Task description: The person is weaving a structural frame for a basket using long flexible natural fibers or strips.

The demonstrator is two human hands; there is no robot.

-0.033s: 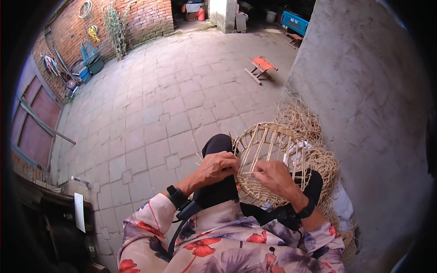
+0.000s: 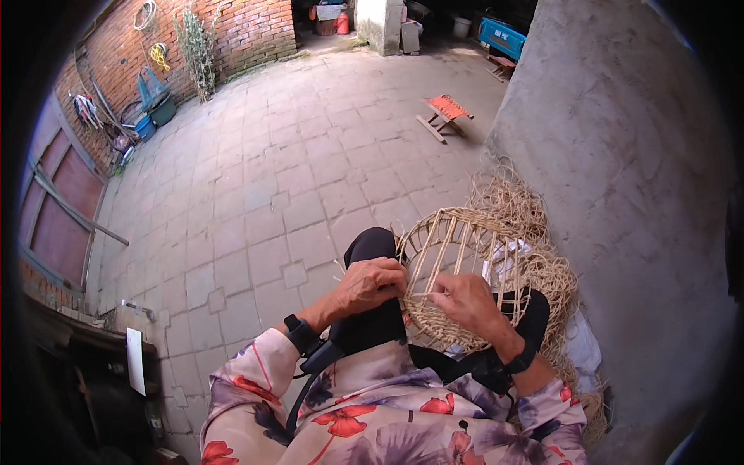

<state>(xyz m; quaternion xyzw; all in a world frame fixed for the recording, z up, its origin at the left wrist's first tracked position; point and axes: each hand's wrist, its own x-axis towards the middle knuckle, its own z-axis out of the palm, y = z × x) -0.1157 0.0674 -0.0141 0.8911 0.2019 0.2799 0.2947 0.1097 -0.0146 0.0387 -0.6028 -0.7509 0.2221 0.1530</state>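
Note:
A round openwork basket (image 2: 446, 329) of twisted straw cord rests across my lap, its strands running lengthwise over the opening. At the basket's left rim, my left hand (image 2: 372, 283) has its fingers curled closed; what they pinch is hidden behind them. My right hand (image 2: 469, 304) lies over the middle of the basket, thumb and fingertips closed on a strand of straw cord (image 2: 431, 297). Both wrists carry black bands. Loose straw cord (image 2: 552, 287) is heaped just right of the basket, partly behind it.
A grey plastered wall (image 2: 620, 170) rises close on my right, with a white sack (image 2: 581, 349) at its foot. Farther off on the paving (image 2: 271, 178) stands a folding stool (image 2: 447, 116) with an orange seat. Buckets (image 2: 146, 127) sit along the brick wall (image 2: 248, 39).

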